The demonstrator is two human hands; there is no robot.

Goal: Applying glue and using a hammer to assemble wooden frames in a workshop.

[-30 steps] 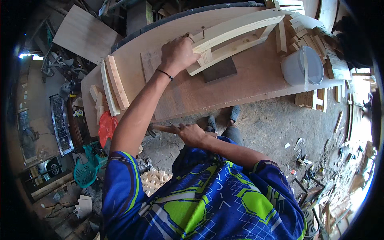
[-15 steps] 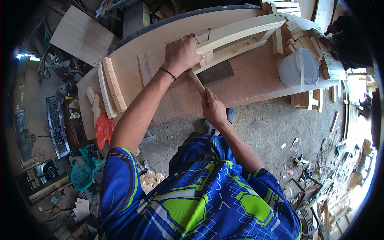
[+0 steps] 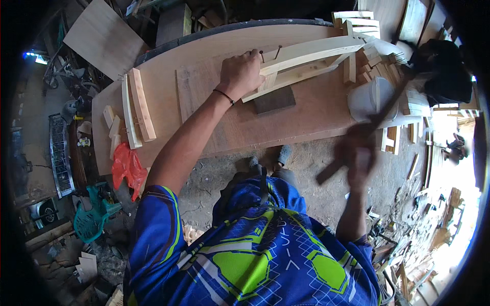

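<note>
A curved pale wooden frame (image 3: 311,53) lies on the workbench (image 3: 219,137), two long rails joined by short pieces. Two nails (image 3: 279,51) stick up out of its upper rail, near the left end. My left hand (image 3: 240,75) is closed around that end, fingers right beside the nails. Out to the right, off the bench's near edge, my right hand (image 3: 361,160) grips the wooden handle of a hammer (image 3: 385,115). Motion smears both hand and tool; the hammer's head is hard to make out against a dark shape. A dark flat block (image 3: 274,100) sits under the frame's near side.
A white bucket (image 3: 363,102) stands on the bench at right, behind the hammer, beside stacked wood pieces (image 3: 377,64). Two curved rails (image 3: 141,104) with nails lie at the left end. A red plastic bag (image 3: 127,168) hangs at the bench's left corner. Scraps litter the floor.
My right hand has swung the hammer away from the frame, up and out to the right. My left hand stays on the frame's end, and both nails now show clear of it.
</note>
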